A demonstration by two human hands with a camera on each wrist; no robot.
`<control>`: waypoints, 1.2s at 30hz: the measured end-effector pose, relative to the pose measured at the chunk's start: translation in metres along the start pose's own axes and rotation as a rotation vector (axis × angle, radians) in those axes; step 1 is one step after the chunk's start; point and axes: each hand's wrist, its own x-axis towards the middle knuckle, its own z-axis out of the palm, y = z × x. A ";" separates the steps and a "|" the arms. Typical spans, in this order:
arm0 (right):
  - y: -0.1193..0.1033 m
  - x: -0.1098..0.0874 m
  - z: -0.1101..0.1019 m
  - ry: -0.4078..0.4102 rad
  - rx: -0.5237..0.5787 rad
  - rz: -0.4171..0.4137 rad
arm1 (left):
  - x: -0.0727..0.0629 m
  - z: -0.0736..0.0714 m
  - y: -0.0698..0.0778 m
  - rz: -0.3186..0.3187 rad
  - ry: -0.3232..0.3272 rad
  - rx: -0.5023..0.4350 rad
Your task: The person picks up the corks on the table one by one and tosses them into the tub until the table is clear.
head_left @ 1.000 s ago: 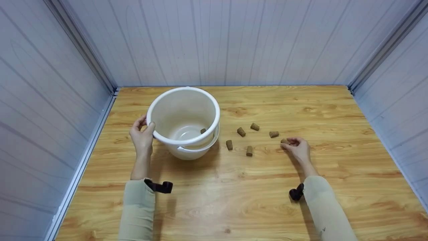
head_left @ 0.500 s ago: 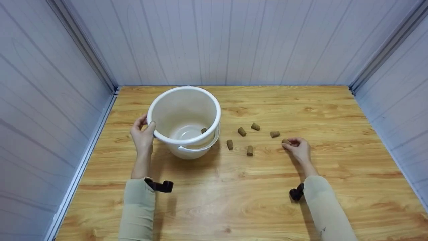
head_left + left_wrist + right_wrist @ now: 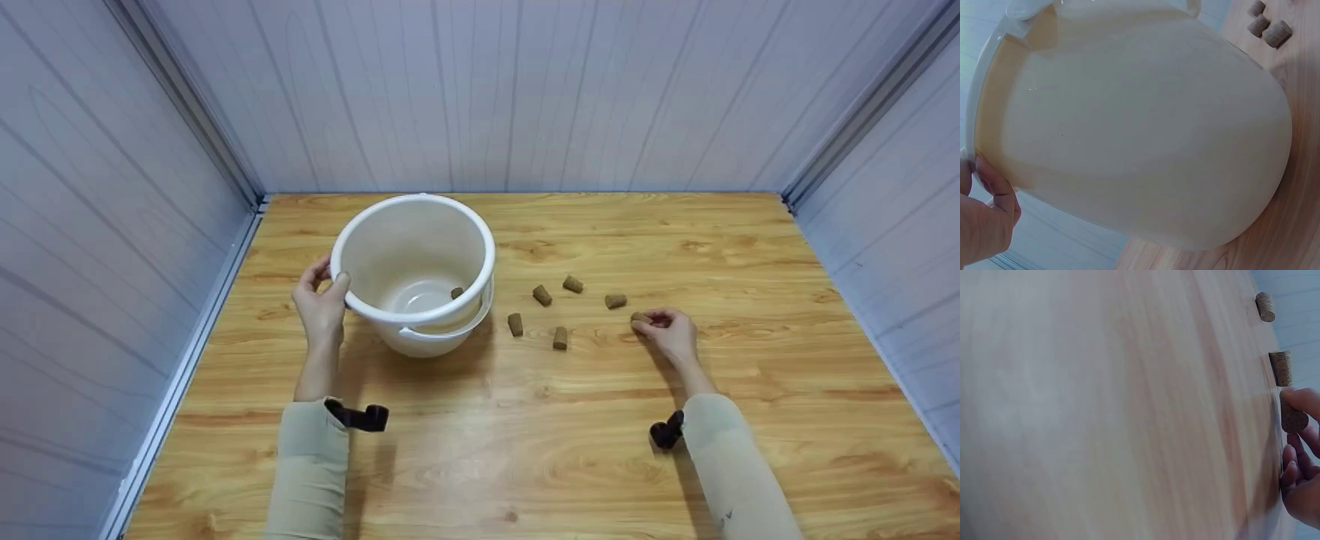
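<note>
- Bucket [image 3: 409, 232]: white, on the left part of the wood-grain table [image 3: 510, 450], mouth facing up toward the head camera. Whether it leans slightly, cannot tell.
- Handle [image 3: 442, 338]: white, hangs low against the bucket's near right side.
- Left hand [image 3: 319, 304]: grips the bucket rim at its left side, fingers and thumb bent about the edge. Left wrist view confirms the grasp and shows mostly the bucket's outer wall, with three corks on the table past it.
- Right hand [image 3: 673, 335]: thumb and finger pinch one cork; remaining fingers bent beside it, near the table.
- Held cork [image 3: 1293, 415]: well apart from the bucket, rightmost of the corks. Whether it touches the table, cannot tell. Right wrist view shows two others beyond it.
- Loose corks, five, lying on the table between bucket and right hand: first cork [image 3: 515, 325] nearest the bucket; second cork [image 3: 560, 338] closest to the person; third cork [image 3: 542, 295] and fourth cork [image 3: 573, 284] near each other, farther back; fifth cork [image 3: 616, 301] just beside the held one.
- Inside cork [image 3: 457, 292]: within the bucket, right side, partly hidden by the rim.
- Surroundings: pale panel wall [image 3: 480, 97] behind the table; light sleeves [image 3: 307, 465] on both arms, a black device [image 3: 367, 418] at each wrist.
</note>
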 end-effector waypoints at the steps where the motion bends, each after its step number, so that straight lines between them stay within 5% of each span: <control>1: -0.001 0.000 0.000 -0.003 -0.003 -0.001 | 0.000 0.000 0.000 0.006 0.000 -0.003; 14: -0.008 -0.002 -0.001 0.037 -0.010 0.008 | 0.000 0.001 0.001 0.006 -0.001 0.009; 36: -0.044 -0.008 0.006 0.058 0.074 -0.183 | 0.001 0.001 0.000 0.000 0.005 -0.014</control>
